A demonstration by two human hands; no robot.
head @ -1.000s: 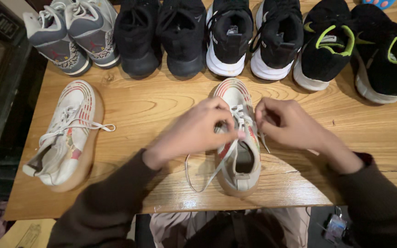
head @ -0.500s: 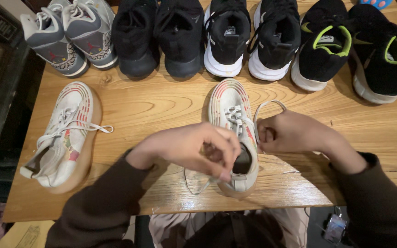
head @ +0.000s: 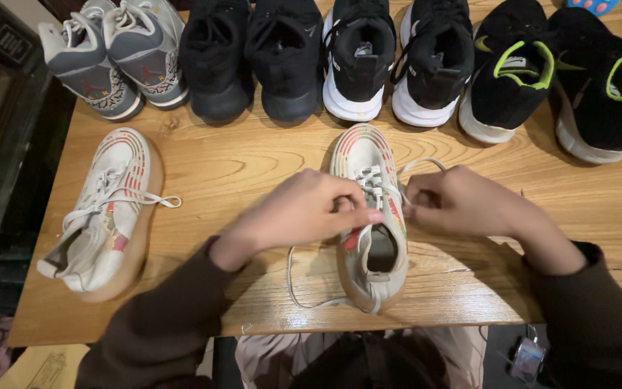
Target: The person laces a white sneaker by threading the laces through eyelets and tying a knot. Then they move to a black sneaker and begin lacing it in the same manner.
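Your left hand (head: 304, 212) and right hand (head: 455, 202) each pinch white lace (head: 368, 234) over the cream sneaker (head: 368, 216), centre frame on the wooden surface (head: 239, 166). Keep both strands equally taut, and watch the slack loop trailing lower left.

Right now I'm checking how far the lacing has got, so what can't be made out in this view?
- Head view: the knot on the cream sneaker is hidden by the left hand and right hand.
- The lace ends vanish under the fingers.
- The grey sneakers are cut off by the top edge.
- The other cream sneaker shows its laces, but any knot is too small to tell.
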